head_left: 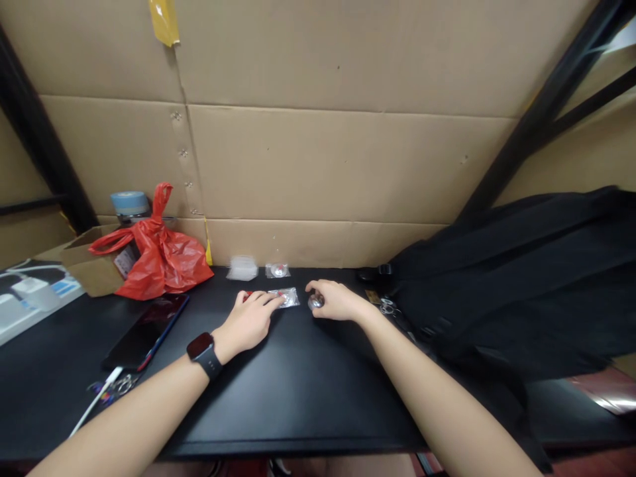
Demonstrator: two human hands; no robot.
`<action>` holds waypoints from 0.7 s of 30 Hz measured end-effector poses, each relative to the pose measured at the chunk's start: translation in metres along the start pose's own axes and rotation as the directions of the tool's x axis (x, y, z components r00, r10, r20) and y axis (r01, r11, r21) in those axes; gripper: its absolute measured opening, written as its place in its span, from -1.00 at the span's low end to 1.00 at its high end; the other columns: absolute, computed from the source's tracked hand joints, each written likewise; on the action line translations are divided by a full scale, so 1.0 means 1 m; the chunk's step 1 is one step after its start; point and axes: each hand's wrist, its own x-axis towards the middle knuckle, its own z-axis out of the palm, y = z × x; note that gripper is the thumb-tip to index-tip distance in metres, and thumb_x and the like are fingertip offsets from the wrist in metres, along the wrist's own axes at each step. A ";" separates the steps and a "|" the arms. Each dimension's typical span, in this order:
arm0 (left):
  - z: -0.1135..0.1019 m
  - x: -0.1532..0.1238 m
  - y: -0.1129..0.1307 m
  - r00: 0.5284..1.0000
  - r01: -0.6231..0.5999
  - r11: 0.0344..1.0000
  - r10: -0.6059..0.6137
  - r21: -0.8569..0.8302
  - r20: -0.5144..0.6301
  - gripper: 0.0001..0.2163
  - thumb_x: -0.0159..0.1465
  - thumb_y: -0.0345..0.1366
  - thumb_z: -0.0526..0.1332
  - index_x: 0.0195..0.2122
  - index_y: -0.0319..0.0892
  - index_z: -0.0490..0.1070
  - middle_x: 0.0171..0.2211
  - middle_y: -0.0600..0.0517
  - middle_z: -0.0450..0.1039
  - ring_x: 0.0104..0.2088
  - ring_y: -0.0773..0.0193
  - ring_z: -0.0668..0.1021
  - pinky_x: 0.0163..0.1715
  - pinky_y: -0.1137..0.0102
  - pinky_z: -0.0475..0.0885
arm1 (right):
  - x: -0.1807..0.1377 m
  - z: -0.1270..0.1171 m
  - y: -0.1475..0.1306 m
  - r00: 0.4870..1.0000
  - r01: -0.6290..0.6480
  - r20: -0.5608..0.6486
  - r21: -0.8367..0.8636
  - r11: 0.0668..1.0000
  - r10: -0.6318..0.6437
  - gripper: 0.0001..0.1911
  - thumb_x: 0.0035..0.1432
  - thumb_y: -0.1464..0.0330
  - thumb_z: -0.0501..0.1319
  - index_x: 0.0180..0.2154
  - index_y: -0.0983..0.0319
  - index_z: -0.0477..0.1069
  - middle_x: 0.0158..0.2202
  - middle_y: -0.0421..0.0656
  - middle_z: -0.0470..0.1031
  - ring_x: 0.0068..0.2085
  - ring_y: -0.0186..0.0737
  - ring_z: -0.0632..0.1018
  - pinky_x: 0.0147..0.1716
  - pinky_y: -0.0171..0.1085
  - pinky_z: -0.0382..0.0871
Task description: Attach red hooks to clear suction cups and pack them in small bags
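Note:
My left hand [251,321], with a black watch [201,347] on its wrist, rests palm down on the black tabletop [298,391]. Its stretched fingers touch a small clear plastic packet [289,298] that has something round and red-marked inside. A bit of red [247,295] shows beside those fingers, partly hidden. To the right, the thumb and fingers of my right hand [338,300] curl around a small round shiny object [315,302], whose kind I cannot make out. Behind, near the cardboard, lies a similar packet [278,270] next to a stack of clear plastic sleeves [242,267].
On the left are a red plastic bag [163,258], a cardboard box [87,265], a blue-lidded jar [130,204], a phone [146,331] with a white cable [97,401], and a power strip [34,305]. A black backpack [517,278] fills the right. Cardboard [322,165] walls the back.

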 end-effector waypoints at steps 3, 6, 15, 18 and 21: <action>0.002 0.000 -0.002 1.000 0.009 1.000 -0.009 0.003 0.008 -0.61 0.31 -0.48 -0.01 0.13 -0.12 0.29 0.10 -0.16 0.43 0.17 0.02 0.36 0.04 0.07 0.19 | -0.008 -0.006 -0.011 0.999 0.041 -0.008 -0.079 0.996 -0.042 -0.43 -0.07 0.29 0.33 0.04 0.16 0.39 -0.08 -0.06 0.53 -0.08 0.00 0.52 -0.15 -0.17 0.26; 0.004 0.000 -0.004 1.000 0.001 1.000 -0.001 0.001 0.018 -0.62 0.33 -0.46 -0.03 0.14 -0.09 0.30 0.14 -0.12 0.41 0.22 0.01 0.32 0.08 0.02 0.18 | -0.011 -0.006 -0.025 0.983 0.126 -0.124 -0.101 0.987 -0.138 -0.57 0.08 0.24 0.28 0.01 0.17 0.42 -0.03 -0.04 0.50 -0.02 0.00 0.48 -0.07 -0.13 0.24; 0.004 -0.001 -0.006 0.999 0.014 0.999 -0.015 0.048 0.031 -0.56 0.34 -0.41 0.01 0.22 0.00 0.25 0.30 -0.05 0.20 0.28 -0.06 0.24 0.13 -0.03 0.19 | 0.001 0.021 -0.036 0.976 0.118 -0.165 -0.149 0.982 -0.143 -0.65 0.34 0.14 0.05 0.05 0.04 0.46 0.11 -0.04 0.45 0.02 -0.02 0.46 -0.04 -0.04 0.10; -0.005 0.001 -0.010 0.999 0.037 0.999 -0.036 0.028 -0.039 -0.66 0.34 -0.39 0.03 0.10 -0.03 0.37 0.22 -0.06 0.30 0.22 0.02 0.32 0.11 0.07 0.25 | 0.010 0.022 -0.025 0.982 0.000 -0.188 -0.170 0.985 -0.033 -0.65 0.35 0.16 0.03 -0.05 0.09 0.52 0.08 -0.03 0.50 0.02 -0.01 0.48 -0.05 -0.05 0.08; -0.016 0.004 -0.022 0.993 0.069 0.998 -0.068 0.005 -0.096 -0.72 0.34 -0.40 0.02 -0.01 -0.08 0.43 0.05 -0.07 0.45 0.06 0.10 0.46 0.04 0.17 0.34 | 0.023 0.020 -0.012 0.978 -0.117 -0.188 -0.151 0.982 0.087 -0.62 0.34 0.15 0.02 -0.07 0.12 0.53 0.02 0.00 0.54 0.03 0.02 0.49 -0.04 -0.04 0.10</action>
